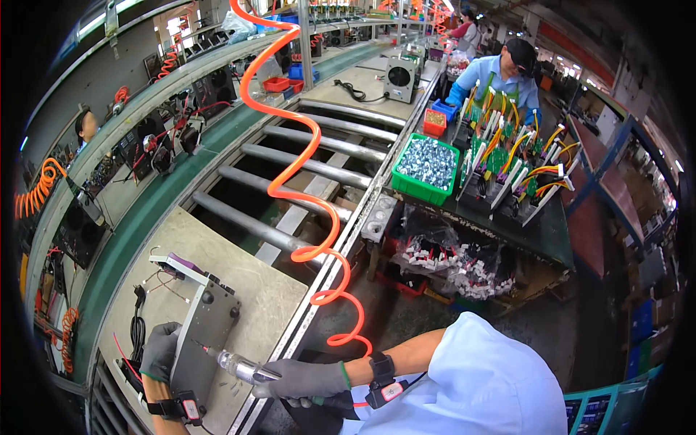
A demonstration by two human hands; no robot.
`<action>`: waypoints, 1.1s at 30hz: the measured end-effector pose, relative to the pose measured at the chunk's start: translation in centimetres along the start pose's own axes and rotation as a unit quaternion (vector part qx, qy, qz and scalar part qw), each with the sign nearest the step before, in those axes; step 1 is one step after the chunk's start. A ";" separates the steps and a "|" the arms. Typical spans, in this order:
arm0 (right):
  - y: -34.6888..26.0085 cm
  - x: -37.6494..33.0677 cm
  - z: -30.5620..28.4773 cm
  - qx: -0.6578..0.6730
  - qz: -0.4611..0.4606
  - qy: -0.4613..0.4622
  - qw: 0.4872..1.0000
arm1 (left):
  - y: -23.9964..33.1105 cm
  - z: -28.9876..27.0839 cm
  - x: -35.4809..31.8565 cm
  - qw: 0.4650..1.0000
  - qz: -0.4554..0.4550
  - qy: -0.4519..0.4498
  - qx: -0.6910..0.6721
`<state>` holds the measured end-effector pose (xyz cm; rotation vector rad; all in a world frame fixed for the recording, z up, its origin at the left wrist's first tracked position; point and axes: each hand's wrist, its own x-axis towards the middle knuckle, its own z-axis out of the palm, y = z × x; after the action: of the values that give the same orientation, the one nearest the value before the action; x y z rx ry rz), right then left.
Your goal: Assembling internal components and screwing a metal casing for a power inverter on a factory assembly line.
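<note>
A grey metal device housing (210, 319) stands on a board on the roller line, with a purple-and-grey handle bar at its far end. My left hand (161, 351), in a dark grey glove, grips the housing's left edge. In my gloved right hand (308, 380) is an air screwdriver (241, 365), its bit pointing left at the housing's side panel. Whether the bit touches the panel I cannot tell. A black power cord (138, 319) lies left of the housing, and thin loose wires (168, 283) lie near its handle.
An orange coiled air hose (293, 188) hangs across the view. Bare metal rollers (290, 165) lie beyond the board. To the right stand a green bin of metal fasteners (426, 168) and a bench with wired circuit boards (515, 163), where a co-worker (500, 76) works. Farther off sits a finished-looking unit (401, 78).
</note>
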<state>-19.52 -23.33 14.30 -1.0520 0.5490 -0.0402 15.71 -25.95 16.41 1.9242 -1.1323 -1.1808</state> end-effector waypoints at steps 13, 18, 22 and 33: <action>-0.1 -0.1 0.8 -0.017 -0.014 0.027 0.999 | -0.3 -0.4 1.2 0.996 0.028 -0.018 0.077; 0.1 -0.1 0.9 -0.002 -0.009 0.021 1.000 | 0.5 -0.2 0.6 0.977 0.047 -0.022 0.207; -0.9 -1.7 0.3 -0.076 0.008 0.043 0.996 | 1.9 1.9 -2.2 0.954 0.130 0.192 0.190; 3.2 -6.2 -3.7 -0.123 0.064 0.153 0.978 | -5.8 15.3 -9.5 0.878 0.109 0.264 0.384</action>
<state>-27.26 -22.89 12.82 -1.2586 0.9187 -0.0202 1.65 -15.80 8.88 2.3720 -1.5670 -0.0087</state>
